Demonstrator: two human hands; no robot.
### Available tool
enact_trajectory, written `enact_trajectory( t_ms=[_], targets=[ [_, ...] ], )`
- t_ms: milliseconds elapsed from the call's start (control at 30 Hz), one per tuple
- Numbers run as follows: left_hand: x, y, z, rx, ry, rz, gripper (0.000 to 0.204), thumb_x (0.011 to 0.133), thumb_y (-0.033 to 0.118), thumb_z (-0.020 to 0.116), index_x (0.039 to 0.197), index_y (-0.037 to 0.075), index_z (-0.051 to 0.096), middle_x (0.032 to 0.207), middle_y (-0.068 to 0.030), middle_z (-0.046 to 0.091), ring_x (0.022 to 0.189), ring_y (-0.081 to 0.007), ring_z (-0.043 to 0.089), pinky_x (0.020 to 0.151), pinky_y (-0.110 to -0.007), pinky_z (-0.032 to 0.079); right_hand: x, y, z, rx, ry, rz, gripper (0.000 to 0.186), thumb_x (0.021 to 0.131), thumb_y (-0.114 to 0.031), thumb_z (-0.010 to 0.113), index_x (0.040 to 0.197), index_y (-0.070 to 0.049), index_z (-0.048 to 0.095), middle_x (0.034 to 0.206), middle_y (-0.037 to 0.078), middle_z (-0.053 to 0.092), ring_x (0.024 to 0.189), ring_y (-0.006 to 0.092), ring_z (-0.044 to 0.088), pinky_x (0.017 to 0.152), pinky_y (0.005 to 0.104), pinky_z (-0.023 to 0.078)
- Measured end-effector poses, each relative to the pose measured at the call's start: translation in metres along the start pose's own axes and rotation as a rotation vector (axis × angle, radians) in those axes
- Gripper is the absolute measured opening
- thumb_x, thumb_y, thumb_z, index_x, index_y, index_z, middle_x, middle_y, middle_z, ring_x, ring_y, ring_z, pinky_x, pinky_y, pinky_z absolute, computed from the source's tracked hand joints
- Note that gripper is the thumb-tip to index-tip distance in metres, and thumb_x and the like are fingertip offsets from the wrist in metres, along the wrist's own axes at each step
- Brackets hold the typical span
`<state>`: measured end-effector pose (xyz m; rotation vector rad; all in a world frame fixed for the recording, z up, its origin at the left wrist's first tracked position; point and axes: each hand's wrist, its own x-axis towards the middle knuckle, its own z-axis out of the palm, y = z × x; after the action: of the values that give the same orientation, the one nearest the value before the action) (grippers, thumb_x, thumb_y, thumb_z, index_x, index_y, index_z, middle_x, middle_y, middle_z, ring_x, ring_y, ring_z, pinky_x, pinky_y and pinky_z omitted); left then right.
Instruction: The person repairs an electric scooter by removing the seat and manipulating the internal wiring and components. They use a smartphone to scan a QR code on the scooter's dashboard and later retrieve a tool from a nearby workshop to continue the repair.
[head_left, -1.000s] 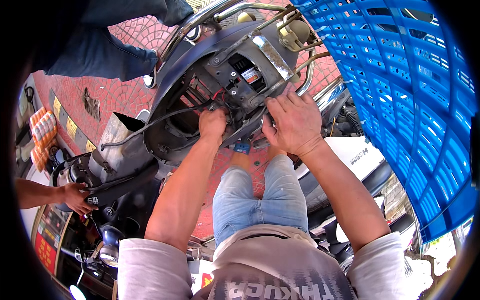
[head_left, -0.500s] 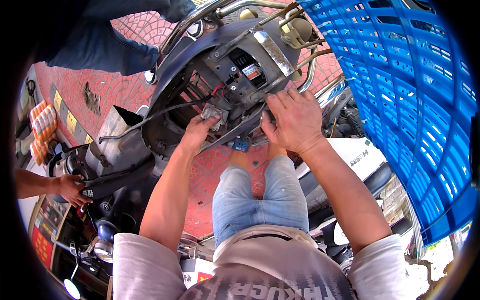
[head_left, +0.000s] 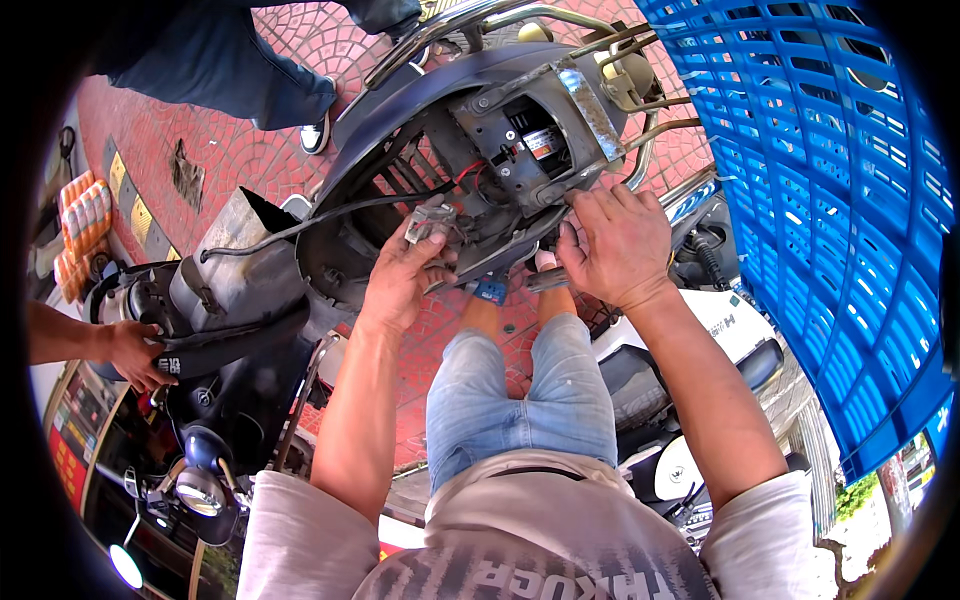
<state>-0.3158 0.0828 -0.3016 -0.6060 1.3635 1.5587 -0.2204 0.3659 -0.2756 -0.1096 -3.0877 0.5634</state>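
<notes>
Beneath me I see red paving (head_left: pixel 235 150), with a yellow-and-black strip (head_left: pixel 146 222), a dark patch (head_left: pixel 187 176) and someone's shoe (head_left: pixel 315 136) on it.

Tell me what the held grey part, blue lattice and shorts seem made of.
Held grey part: possibly metal, dull and grimy; its hard-looking pale edges suggest it, but remain inconclusive. Blue lattice: likely moulded plastic, slightly glossy, with even colour and regular slots. Shorts: apparently denim, matte and faded, with mottled blue.
</notes>
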Motion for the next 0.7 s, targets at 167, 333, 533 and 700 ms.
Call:
enact_trajectory(
  t_ms=[167,333,533,700],
  targets=[
    [0.025,-0.004,-0.005,-0.389,-0.024,-0.100,0.038,0.099,0.023,0.062,0.134,0.008,0.063,0.118,-0.0095,0.074,0.102,-0.0272,0.069,0.085,-0.045,0.056,0.001,-0.001,-0.003,0.002,-0.039,-0.006,0.029,0.082,-0.030,0.072,0.104,-0.011,0.068,0.089,0.007,0.067,0.092,0.0302,0.066,0.078,0.0439,0.045],
    [0.027,-0.009,-0.012,-0.351,-0.044,-0.054,0.042,0.101,0.033,0.057,0.134,0.007,0.064,0.119,-0.0096,0.074,0.105,-0.0268,0.069,0.088,-0.043,0.054,0.003,-0.001,-0.003,-0.012,-0.022,-0.042,0.029,0.082,-0.029,0.071,0.105,-0.010,0.070,0.086,0.006,0.065,0.082,0.0280,0.063,0.075,0.0434,0.044],
    [0.014,-0.020,-0.004,-0.293,-0.048,-0.031,0.047,0.101,0.040,0.058,0.133,0.007,0.067,0.118,-0.0074,0.073,0.103,-0.0223,0.068,0.090,-0.036,0.053,0.005,-0.007,-0.002,-0.027,-0.090,-0.001,0.030,0.083,-0.032,0.072,0.103,-0.010,0.067,0.090,0.007,0.069,0.088,0.0290,0.068,0.075,0.0439,0.047],
    [0.012,-0.017,0.010,-0.142,-0.078,0.044,0.048,0.094,0.046,0.075,0.125,0.009,0.073,0.111,-0.0015,0.071,0.100,-0.0153,0.065,0.088,-0.033,0.052,0.006,-0.014,-0.006,-0.098,-0.129,0.014,0.028,0.082,-0.030,0.073,0.103,-0.012,0.068,0.087,0.005,0.068,0.084,0.0298,0.067,0.073,0.0454,0.046]
  ],
)
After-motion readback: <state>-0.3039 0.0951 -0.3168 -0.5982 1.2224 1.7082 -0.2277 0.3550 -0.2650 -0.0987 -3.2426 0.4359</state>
